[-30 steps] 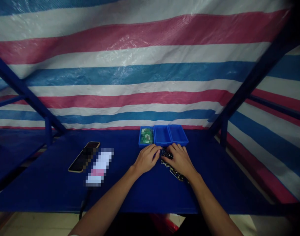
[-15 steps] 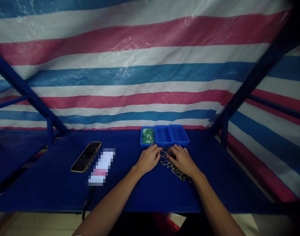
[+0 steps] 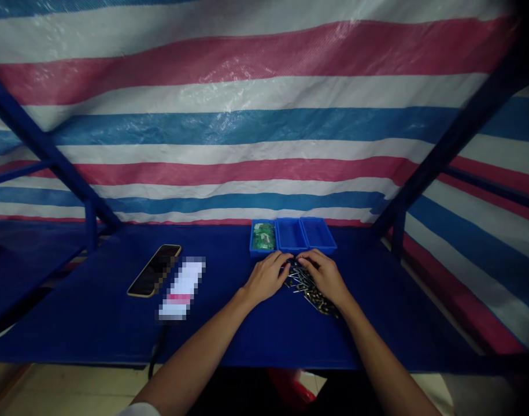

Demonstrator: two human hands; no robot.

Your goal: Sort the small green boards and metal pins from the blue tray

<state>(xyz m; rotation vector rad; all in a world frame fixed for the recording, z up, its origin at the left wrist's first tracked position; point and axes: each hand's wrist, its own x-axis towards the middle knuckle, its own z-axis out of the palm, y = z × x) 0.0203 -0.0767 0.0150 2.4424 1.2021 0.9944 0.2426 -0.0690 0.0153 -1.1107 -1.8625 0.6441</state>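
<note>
A loose pile of thin metal pieces (image 3: 318,300), silver shafts with brass-coloured and dark ends like small screws, lies on the blue tabletop between and below my hands. My left hand (image 3: 267,277) rests at the pile's left side, fingers curled and fingertips pointing right. From the other side my right hand (image 3: 327,276) reaches over the pile, thumb and fingers bent together at its far end. The fingertips of both hands almost meet there. Whatever they pinch is too small to make out.
Just beyond my hands stand three blue trays. The left tray (image 3: 263,252) holds a green packet (image 3: 264,236); the middle tray (image 3: 291,234) and right tray (image 3: 318,232) show bare bottoms. A phone (image 3: 154,271) and a blurred bright object (image 3: 181,289) lie left. Blue frame bars (image 3: 398,228) flank the table.
Both hands have shifted slightly at the pile, and their fingertips are closer together at its far end. More of the metal pieces show between them. The view has moved a little.
</note>
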